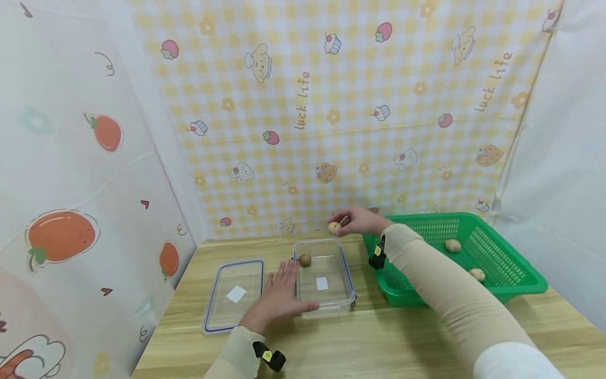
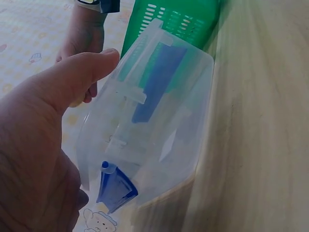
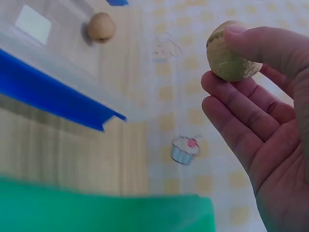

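My right hand (image 1: 361, 220) pinches a walnut (image 3: 231, 52) between thumb and fingertips, above the back of a clear plastic box (image 1: 331, 303). Another walnut (image 1: 305, 260) lies inside the box, in its back left corner. My left hand (image 1: 280, 297) lies along the box's left side with its fingers stretched out and the thumb over the front rim. The left wrist view shows that thumb (image 2: 89, 67) at the box's rim; the other fingers are mostly hidden there.
A green basket (image 1: 521, 290) with two walnuts in it, one of them (image 1: 452, 245) farther back, stands right of the box under my right forearm. The clear lid (image 1: 235, 316) with a blue seal lies on the wooden table (image 1: 369, 347) at left. A patterned cloth hangs behind.
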`<state>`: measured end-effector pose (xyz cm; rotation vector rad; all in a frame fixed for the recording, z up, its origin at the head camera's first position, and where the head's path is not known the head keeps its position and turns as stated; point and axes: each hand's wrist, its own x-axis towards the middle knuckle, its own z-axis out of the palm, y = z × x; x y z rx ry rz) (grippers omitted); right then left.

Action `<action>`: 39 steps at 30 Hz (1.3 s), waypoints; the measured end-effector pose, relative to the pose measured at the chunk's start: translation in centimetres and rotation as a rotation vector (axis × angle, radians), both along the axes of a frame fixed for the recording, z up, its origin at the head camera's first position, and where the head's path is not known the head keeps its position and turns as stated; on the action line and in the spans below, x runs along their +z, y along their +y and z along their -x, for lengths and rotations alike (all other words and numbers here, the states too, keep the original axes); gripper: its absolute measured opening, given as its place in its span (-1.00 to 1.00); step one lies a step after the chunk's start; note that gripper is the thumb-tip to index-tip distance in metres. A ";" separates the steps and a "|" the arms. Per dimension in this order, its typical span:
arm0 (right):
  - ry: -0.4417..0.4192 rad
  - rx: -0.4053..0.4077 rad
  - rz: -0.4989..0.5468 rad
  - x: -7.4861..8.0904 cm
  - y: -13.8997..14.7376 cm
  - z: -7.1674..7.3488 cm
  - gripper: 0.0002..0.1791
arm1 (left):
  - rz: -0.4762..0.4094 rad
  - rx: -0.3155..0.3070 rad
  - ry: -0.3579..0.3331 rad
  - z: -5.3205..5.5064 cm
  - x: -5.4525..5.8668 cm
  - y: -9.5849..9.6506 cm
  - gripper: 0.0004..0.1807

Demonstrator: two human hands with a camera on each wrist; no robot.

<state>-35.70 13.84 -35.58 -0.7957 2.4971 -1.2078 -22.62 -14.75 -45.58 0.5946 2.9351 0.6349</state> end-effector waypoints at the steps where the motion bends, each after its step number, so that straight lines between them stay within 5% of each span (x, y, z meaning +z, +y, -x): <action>1: 0.004 0.004 -0.003 -0.3 -0.3 0.0 -0.53 | 0.002 -0.003 -0.003 0.1 0.0 -0.1 0.39; 18: -0.011 0.049 0.032 -3.8 -5.2 -0.1 -0.64 | -0.032 -0.037 -0.015 0.3 0.1 -0.7 0.38; 26: 0.014 0.060 0.002 -5.1 -6.7 -0.3 -0.64 | 0.008 -0.030 0.001 0.7 -0.4 -0.8 0.41; 39: 0.033 0.082 -0.060 -6.8 -9.1 -0.8 -0.68 | -0.020 -0.023 -0.018 0.1 0.4 -0.7 0.38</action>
